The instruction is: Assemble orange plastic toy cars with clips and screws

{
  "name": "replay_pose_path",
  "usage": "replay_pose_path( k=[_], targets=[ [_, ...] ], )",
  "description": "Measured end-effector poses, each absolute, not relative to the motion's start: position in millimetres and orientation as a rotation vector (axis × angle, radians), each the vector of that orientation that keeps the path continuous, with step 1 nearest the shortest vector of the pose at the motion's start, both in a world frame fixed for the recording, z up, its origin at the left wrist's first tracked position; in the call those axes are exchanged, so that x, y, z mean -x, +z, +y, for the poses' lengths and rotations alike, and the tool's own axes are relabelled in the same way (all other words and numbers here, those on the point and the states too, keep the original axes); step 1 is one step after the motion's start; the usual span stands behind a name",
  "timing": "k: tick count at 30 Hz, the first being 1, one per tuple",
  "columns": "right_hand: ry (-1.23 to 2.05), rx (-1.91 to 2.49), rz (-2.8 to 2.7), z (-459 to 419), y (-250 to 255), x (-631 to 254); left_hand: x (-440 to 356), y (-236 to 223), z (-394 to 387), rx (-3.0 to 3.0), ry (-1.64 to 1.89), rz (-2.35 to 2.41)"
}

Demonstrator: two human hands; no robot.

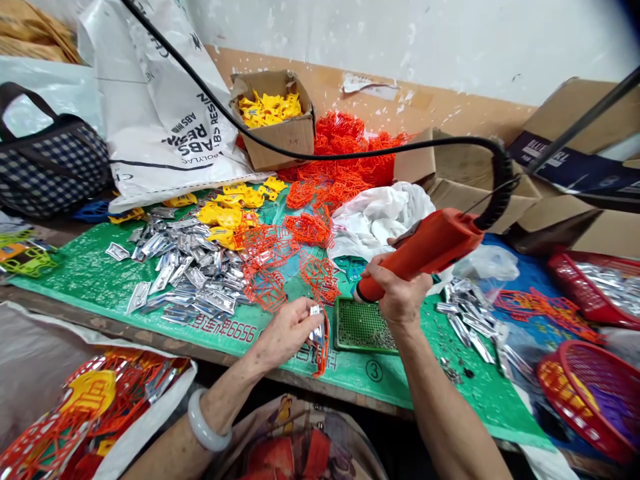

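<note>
Firstly, at far left, a checked bag (pixel 55 167) stands behind the table (pixel 85 257), which bears a green covering; below the table's near edge, an open white sack (pixel 150 410) contains orange and yellow parts. Next, a loose heap of silver parts (pixel 193 273) lies on the covering, with yellow parts (pixel 220 217) adjoining its far right side. Behind these stands a cardboard box (pixel 280 143) filled with further yellow pieces. Near the table's front edge, the left hand (pixel 287 328) is closed in a pinch on a silver piece (pixel 317 325), an orange frame (pixel 323 353) hanging alongside it. Just right sits a green tray (pixel 363 325). Above it, the right hand (pixel 404 297) is wrapped firmly around a red corded tool (pixel 425 247), nose pointing down-left; contact between nose and tray cannot be determined. Further right, silver strips (pixel 470 320) lie scattered, and a red basket (pixel 555 387) stands at the far right.
</note>
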State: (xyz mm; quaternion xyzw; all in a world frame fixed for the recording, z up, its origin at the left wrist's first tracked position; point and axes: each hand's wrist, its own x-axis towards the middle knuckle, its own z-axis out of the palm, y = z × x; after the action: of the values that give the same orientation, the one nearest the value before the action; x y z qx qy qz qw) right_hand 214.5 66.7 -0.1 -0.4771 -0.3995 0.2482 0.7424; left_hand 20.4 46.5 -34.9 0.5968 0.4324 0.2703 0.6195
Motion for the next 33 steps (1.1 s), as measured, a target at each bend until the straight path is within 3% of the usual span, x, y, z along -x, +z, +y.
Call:
replay_pose_path(
  k=[19, 33],
  targets=[
    [0.55, 1.039, -1.01, 66.3, 2.6, -222.1, -23.5, -29.5, 45.9, -1.358, 0.635, 0.985],
    [0.824, 0.725, -0.934, 15.5, 58.5, -191.6, -25.9, -29.0, 45.5, -1.291, 0.666, 0.942]
  ],
)
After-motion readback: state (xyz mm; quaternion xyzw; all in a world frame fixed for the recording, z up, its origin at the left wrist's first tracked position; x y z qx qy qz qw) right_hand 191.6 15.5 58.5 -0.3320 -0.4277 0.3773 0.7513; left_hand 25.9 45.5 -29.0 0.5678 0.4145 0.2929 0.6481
